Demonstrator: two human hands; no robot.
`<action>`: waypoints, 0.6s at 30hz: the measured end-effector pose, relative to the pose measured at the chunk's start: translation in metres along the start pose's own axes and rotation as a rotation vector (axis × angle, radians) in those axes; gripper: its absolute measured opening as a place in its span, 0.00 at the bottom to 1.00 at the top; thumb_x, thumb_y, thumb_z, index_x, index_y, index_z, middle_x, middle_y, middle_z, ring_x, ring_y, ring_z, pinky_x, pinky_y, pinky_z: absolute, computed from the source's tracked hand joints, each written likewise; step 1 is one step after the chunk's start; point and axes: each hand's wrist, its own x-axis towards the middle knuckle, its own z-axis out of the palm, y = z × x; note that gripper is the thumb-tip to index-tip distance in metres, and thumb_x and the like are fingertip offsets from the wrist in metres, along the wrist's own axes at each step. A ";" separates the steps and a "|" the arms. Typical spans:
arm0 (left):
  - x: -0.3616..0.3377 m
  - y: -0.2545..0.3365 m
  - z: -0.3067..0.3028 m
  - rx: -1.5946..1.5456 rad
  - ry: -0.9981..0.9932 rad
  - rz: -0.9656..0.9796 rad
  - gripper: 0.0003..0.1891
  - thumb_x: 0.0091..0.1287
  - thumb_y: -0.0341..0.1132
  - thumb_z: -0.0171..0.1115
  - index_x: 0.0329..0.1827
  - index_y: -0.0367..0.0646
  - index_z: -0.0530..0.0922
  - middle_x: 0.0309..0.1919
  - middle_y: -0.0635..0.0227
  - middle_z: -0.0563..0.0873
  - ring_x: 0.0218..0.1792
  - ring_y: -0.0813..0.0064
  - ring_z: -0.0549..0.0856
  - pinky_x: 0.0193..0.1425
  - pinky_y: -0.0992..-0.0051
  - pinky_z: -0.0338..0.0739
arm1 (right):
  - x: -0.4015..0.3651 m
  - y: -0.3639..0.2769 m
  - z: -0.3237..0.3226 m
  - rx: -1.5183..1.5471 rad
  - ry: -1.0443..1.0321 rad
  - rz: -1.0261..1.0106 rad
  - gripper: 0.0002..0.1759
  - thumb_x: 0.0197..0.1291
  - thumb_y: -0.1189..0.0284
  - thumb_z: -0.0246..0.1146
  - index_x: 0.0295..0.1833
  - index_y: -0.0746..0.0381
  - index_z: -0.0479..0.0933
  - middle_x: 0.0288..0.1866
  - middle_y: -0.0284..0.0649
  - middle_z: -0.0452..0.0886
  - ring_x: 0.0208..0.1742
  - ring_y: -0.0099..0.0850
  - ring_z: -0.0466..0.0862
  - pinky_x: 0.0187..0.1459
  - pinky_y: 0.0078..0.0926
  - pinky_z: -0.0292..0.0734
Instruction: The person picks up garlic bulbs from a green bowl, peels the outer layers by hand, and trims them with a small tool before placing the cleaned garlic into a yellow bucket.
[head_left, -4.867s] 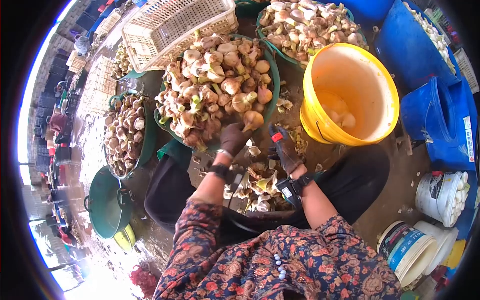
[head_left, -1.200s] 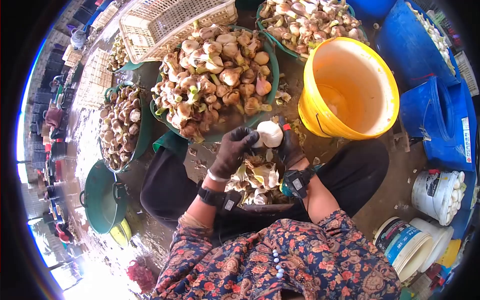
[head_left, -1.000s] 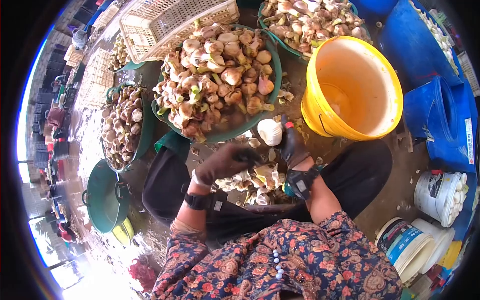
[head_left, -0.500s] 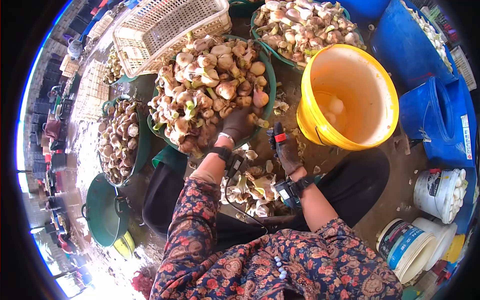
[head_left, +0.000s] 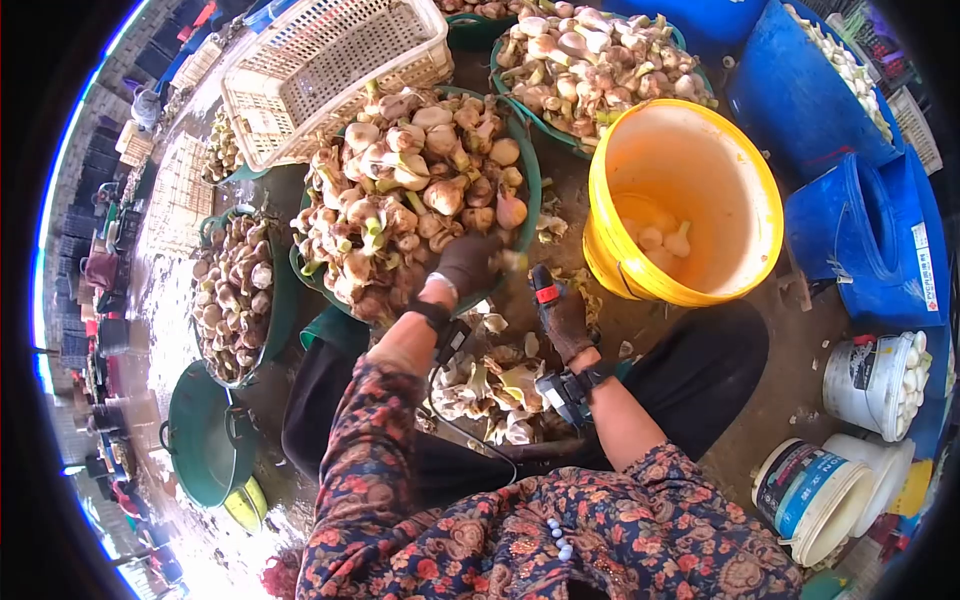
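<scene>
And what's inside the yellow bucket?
A few pale garlic bulbs lie in the yellow bucket; its near wall hides part of the bottom and anything there.

My shirt [head_left: 620, 525] is navy, patterned with red and cream flowers; my trousers [head_left: 695, 365] are black. My gloves [head_left: 567, 325] look dark brown, one finger [head_left: 546, 294] banded red. The garlic [head_left: 445, 195] is tan, the basin [head_left: 531, 165] green, the bucket [head_left: 604, 248] bright yellow.
</scene>
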 end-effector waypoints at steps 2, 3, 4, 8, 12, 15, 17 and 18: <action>-0.020 0.002 -0.010 -0.190 0.092 -0.076 0.34 0.42 0.50 0.73 0.53 0.44 0.77 0.38 0.54 0.84 0.41 0.56 0.83 0.48 0.65 0.77 | -0.007 -0.006 0.004 -0.336 0.166 -0.358 0.27 0.59 0.48 0.58 0.25 0.63 0.77 0.17 0.46 0.75 0.21 0.47 0.76 0.23 0.39 0.66; -0.030 0.005 -0.010 -0.290 0.121 -0.049 0.35 0.42 0.51 0.74 0.53 0.43 0.77 0.38 0.54 0.84 0.41 0.56 0.83 0.48 0.65 0.77 | -0.021 -0.033 0.003 -0.360 0.136 -0.364 0.25 0.58 0.50 0.60 0.26 0.63 0.78 0.21 0.52 0.77 0.26 0.53 0.77 0.26 0.42 0.69; -0.042 0.008 -0.009 -0.391 0.154 -0.024 0.36 0.41 0.52 0.74 0.53 0.42 0.77 0.38 0.53 0.84 0.41 0.56 0.84 0.49 0.66 0.77 | -0.024 -0.036 0.004 -0.360 0.128 -0.358 0.25 0.58 0.50 0.60 0.26 0.63 0.78 0.21 0.52 0.77 0.26 0.53 0.77 0.26 0.42 0.69; -0.088 0.042 -0.020 -0.364 0.180 0.041 0.33 0.41 0.53 0.75 0.49 0.44 0.79 0.37 0.55 0.84 0.40 0.58 0.84 0.47 0.66 0.77 | -0.038 -0.044 0.009 -0.461 0.066 -0.395 0.23 0.58 0.52 0.61 0.27 0.63 0.79 0.22 0.52 0.78 0.28 0.52 0.79 0.28 0.42 0.71; -0.110 0.057 -0.027 -0.258 0.198 -0.037 0.30 0.40 0.51 0.75 0.47 0.47 0.81 0.33 0.56 0.83 0.36 0.55 0.83 0.41 0.64 0.77 | -0.045 -0.039 0.008 -0.618 -0.005 -0.462 0.19 0.58 0.58 0.60 0.26 0.65 0.78 0.22 0.54 0.78 0.28 0.52 0.80 0.29 0.45 0.73; -0.118 0.061 -0.029 -0.169 0.217 -0.096 0.30 0.40 0.51 0.75 0.47 0.47 0.81 0.34 0.55 0.83 0.37 0.56 0.83 0.42 0.63 0.77 | -0.053 -0.040 0.014 -0.720 -0.067 -0.383 0.19 0.58 0.60 0.59 0.26 0.66 0.77 0.23 0.56 0.77 0.29 0.54 0.79 0.30 0.47 0.72; -0.119 0.054 -0.027 -0.084 0.213 -0.054 0.29 0.42 0.52 0.74 0.46 0.45 0.81 0.32 0.53 0.82 0.36 0.57 0.83 0.40 0.65 0.77 | -0.055 -0.031 0.019 -0.647 -0.008 -0.496 0.21 0.60 0.58 0.58 0.27 0.67 0.77 0.22 0.50 0.79 0.26 0.46 0.80 0.29 0.40 0.73; -0.119 0.050 -0.027 -0.082 0.215 -0.054 0.29 0.42 0.52 0.74 0.46 0.45 0.81 0.32 0.53 0.82 0.36 0.57 0.83 0.40 0.65 0.77 | -0.053 -0.029 0.016 -0.646 -0.008 -0.498 0.21 0.60 0.58 0.58 0.27 0.67 0.77 0.22 0.50 0.79 0.26 0.46 0.80 0.29 0.40 0.73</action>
